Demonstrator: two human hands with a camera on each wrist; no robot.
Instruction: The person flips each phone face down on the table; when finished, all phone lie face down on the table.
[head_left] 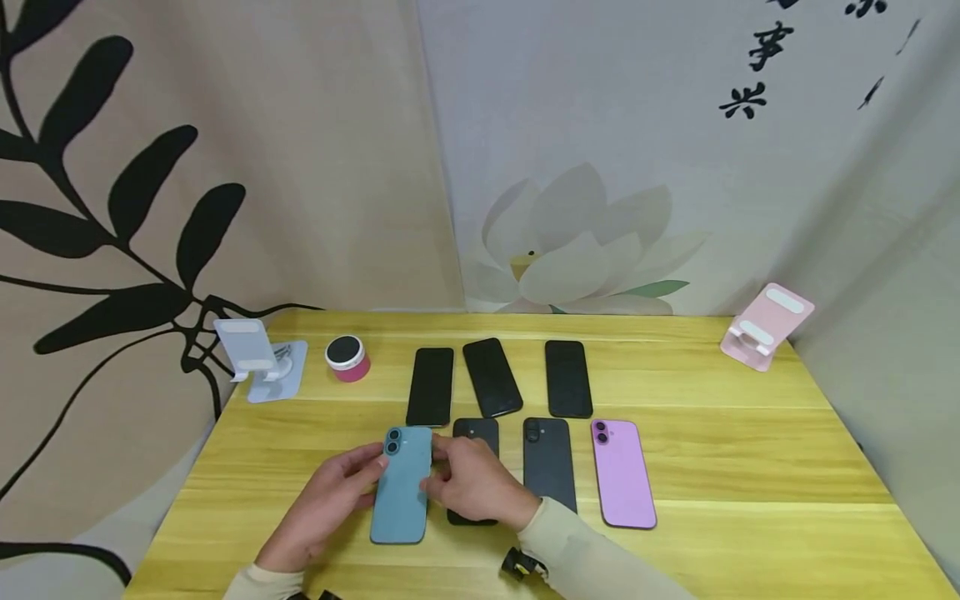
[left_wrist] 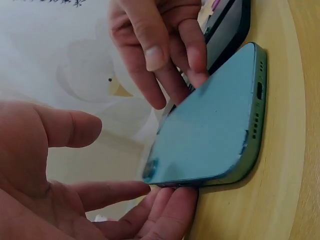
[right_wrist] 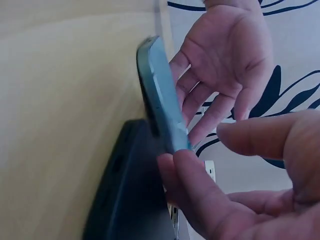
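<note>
A light blue smartphone (head_left: 401,487) lies back side up on the wooden table, its two-lens camera at the far left corner. On its left, my left hand (head_left: 330,504) touches the long edge with its fingertips; in the left wrist view that thumb (left_wrist: 75,127) is raised away from the phone. From the other side, fingertips of my right hand (head_left: 480,479) meet the right edge, the thumb apart from the phone in the right wrist view. Partly hidden beneath the right hand is a dark phone (head_left: 472,517). Another dark phone (head_left: 550,458) lies just right of it.
A purple phone (head_left: 624,473) ends the near row. Behind lie three black-faced phones, one of them tilted (head_left: 492,377). At the back left stand a pale blue phone stand (head_left: 277,375) and a pink-and-white round container (head_left: 348,358); a pink stand (head_left: 767,327) is at the back right.
</note>
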